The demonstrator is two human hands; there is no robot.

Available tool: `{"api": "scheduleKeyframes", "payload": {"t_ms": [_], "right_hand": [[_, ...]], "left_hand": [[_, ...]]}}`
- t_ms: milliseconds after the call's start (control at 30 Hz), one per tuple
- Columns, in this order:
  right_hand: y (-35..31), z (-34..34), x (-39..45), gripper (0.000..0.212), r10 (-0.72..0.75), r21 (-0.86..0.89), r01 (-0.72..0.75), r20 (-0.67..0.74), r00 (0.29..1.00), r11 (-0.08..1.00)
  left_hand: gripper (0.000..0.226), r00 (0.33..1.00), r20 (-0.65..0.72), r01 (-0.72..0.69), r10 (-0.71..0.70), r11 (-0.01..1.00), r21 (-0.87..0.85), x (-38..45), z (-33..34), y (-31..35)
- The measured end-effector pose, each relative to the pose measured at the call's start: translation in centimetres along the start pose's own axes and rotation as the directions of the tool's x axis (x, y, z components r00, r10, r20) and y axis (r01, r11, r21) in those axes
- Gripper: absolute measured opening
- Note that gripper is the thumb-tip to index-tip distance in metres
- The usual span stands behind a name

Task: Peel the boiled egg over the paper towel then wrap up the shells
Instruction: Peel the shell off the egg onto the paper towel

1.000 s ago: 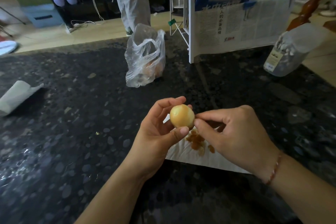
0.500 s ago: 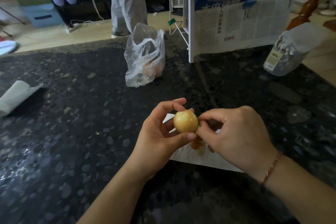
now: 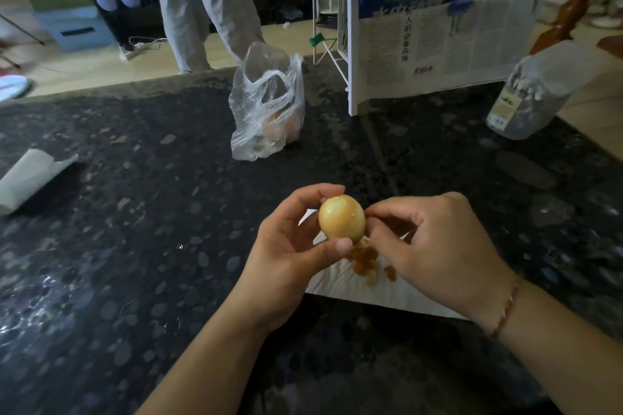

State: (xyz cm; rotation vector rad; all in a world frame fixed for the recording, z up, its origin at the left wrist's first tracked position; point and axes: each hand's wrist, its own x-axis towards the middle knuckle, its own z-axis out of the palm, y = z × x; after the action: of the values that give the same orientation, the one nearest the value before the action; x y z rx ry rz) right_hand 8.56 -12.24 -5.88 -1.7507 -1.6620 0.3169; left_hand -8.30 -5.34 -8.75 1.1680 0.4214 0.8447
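The egg (image 3: 341, 217) is held above the towel (image 3: 350, 283) by the left hand (image 3: 290, 259), while its side is pinched by the right hand (image 3: 435, 246), so that shells (image 3: 365, 261) are caught below.

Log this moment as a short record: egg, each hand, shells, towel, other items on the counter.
egg: tan, smooth side showing, held above the paper towel
left hand: grips the egg, thumb beneath
right hand: fingertips pinch at the egg's right side
shells: brown bits piled on the towel
paper towel: flat, under both hands
counter extras: plastic bag, clear jar
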Motion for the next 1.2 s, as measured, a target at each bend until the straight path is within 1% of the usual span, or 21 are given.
{"api": "scheduleKeyframes", "payload": {"t_ms": [100, 167, 233, 300, 367, 433, 567, 633, 900, 1000, 1100, 1200], "right_hand": [[0.06, -0.05, -0.07, 0.035, -0.059, -0.122, 0.059, 0.006, 0.998, 0.991], [0.06, -0.02, -0.11, 0.036, -0.058, -0.163, 0.055, -0.016, 0.998, 0.985], [0.04, 0.02, -0.12, 0.036, -0.04, -0.179, 0.033, -0.037, 0.999, 0.983], [0.11, 0.0, -0.13, 0.035, -0.019, -0.158, 0.009, -0.06, 0.998, 0.987], [0.1, -0.08, -0.11, 0.034, 0.007, -0.102, -0.014, -0.069, 0.998, 0.995], [-0.06, -0.08, -0.08, 0.031, 0.032, -0.043, -0.035, -0.055, 0.998, 0.998], [-0.33, 0.09, -0.08, 0.022, 0.078, 0.11, -0.072, -0.044, 0.996, 0.991], [-0.41, 0.13, -0.08, 0.02, 0.074, 0.146, -0.068, -0.034, 0.997, 0.987], [-0.37, -0.08, 0.13, 0.014, 0.133, 0.208, -0.124, -0.026, 0.991, 0.97], [-0.31, -0.12, 0.22, 0.011, 0.127, 0.227, -0.119, -0.02, 0.992, 0.967], [-0.31, -0.22, 0.24, 0.012, 0.104, 0.236, -0.092, -0.039, 0.994, 0.967], [-0.31, -0.38, 0.01, 0.018, 0.055, 0.169, -0.051, -0.022, 0.998, 0.984]], "left_hand": [[0.054, 1.0, -0.002, 0.005, -0.005, 1.0, 0.025, -0.01, -0.03, 0.01], [0.058, 1.0, -0.001, 0.019, -0.018, 1.0, 0.023, 0.01, -0.12, -0.07], [0.063, 0.999, 0.003, 0.041, -0.041, 0.999, -0.02, 0.02, -0.2, -0.18], [0.065, 0.998, 0.002, 0.07, -0.07, 0.993, -0.09, -0.01, -0.29, -0.26], [0.055, 0.995, -0.01, 0.093, -0.095, 0.987, -0.133, 0.0, -0.34, -0.23], [0.048, 0.994, -0.015, 0.106, -0.109, 0.985, -0.136, -0.01, -0.36, -0.2], [0.045, 0.995, 0.006, 0.1, -0.1, 0.984, -0.148, -0.11, -0.24, -0.15], [0.045, 0.995, 0.008, 0.098, -0.098, 0.984, -0.146, -0.14, -0.21, -0.16], [0.038, 0.994, -0.022, 0.106, -0.111, 0.981, -0.159, -0.08, -0.28, -0.2], [0.04, 0.988, 0.006, 0.15, -0.153, 0.962, -0.226, 0.0, -0.2, -0.03], [0.046, 0.982, 0.006, 0.183, -0.19, 0.934, -0.307, 0.15, -0.24, 0.22], [0.046, 0.979, -0.016, 0.183, -0.204, 0.908, -0.376, 0.27, -0.5, 0.2]]}}
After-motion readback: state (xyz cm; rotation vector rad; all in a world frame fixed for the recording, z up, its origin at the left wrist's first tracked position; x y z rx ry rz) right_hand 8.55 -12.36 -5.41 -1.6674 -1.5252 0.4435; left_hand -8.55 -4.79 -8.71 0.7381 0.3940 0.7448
